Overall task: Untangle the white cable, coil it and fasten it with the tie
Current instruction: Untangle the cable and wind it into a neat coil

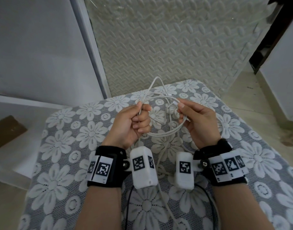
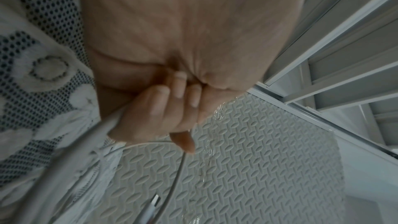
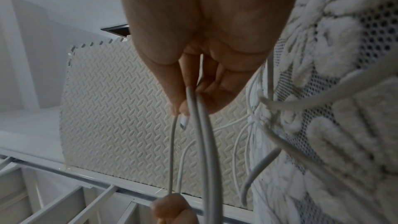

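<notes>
Covering the table (image 1: 63,146) is a grey lace cloth with big white flowers, and beyond its far edge lies a pale embossed foam mat (image 1: 167,47) with a white frame (image 1: 91,47) along its left side. Both hands hover above the cloth, palms turned inward. The white cable (image 1: 165,132) hangs between them in loose loops, a few strands spilling onto the cloth below and toward the wrists. The left hand (image 1: 130,125) has its fingers (image 2: 159,108) curled round a bundle of strands, thumb on top. The right hand (image 1: 198,123) pinches strands between thumb and fingers (image 3: 224,83), and a small connector (image 3: 183,121) pokes out just past the thumb. I cannot make out a tie anywhere.
</notes>
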`<move>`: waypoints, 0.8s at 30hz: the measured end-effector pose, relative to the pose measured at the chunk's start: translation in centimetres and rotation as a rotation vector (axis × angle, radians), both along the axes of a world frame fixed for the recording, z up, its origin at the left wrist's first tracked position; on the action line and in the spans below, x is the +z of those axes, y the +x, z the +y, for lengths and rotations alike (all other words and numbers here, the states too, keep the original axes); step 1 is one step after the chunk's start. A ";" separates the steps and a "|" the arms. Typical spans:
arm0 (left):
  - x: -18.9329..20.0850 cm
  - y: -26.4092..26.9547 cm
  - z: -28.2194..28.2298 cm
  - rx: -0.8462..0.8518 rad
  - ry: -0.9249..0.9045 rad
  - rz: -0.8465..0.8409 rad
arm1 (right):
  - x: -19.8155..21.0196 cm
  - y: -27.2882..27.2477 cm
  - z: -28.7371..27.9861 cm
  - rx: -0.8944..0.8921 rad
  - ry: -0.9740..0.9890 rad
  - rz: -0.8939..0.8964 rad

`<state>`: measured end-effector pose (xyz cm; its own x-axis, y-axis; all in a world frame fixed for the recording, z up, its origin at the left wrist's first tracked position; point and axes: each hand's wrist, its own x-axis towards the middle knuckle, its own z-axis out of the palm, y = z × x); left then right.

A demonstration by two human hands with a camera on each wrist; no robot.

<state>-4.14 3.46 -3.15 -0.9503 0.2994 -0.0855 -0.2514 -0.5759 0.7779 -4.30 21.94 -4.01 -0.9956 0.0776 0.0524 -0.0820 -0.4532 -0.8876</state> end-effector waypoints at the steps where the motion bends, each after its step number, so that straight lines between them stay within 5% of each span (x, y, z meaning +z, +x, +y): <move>1: 0.0 0.0 0.0 0.002 -0.003 0.000 | 0.0 0.0 0.0 0.000 -0.003 -0.003; 11: 0.2 0.0 -0.1 -0.053 0.034 -0.042 | 0.1 0.0 0.2 0.012 -0.033 0.003; 18: 0.1 0.0 0.2 -0.043 -0.198 0.034 | -0.1 -0.2 0.0 0.019 0.004 0.005; 24: 0.0 0.1 0.0 -0.054 -0.189 0.034 | -0.4 -0.4 0.2 0.020 0.016 0.020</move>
<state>-4.04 3.46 -3.12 -0.9367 0.3313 -0.1132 -0.2496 -0.4053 0.8795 -4.69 22.17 -4.44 -0.9957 0.0562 0.0730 -0.0904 -0.4410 -0.8929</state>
